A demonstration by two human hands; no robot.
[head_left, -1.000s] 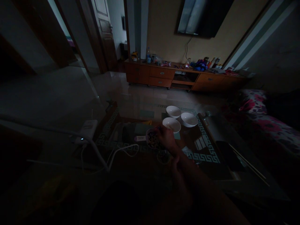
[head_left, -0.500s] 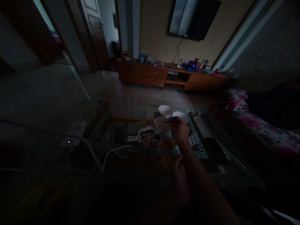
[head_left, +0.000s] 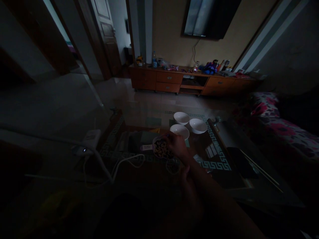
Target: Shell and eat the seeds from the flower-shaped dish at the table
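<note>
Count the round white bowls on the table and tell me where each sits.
3: the far bowl at the back left, the right bowl beside it, and the near bowl just beyond the right hand. Darkness may hide others.

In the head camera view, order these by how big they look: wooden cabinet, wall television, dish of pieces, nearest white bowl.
1. Wooden cabinet
2. Wall television
Unranked: dish of pieces and nearest white bowl; the right hand partly hides the dish, which sits nearer the camera.
</note>
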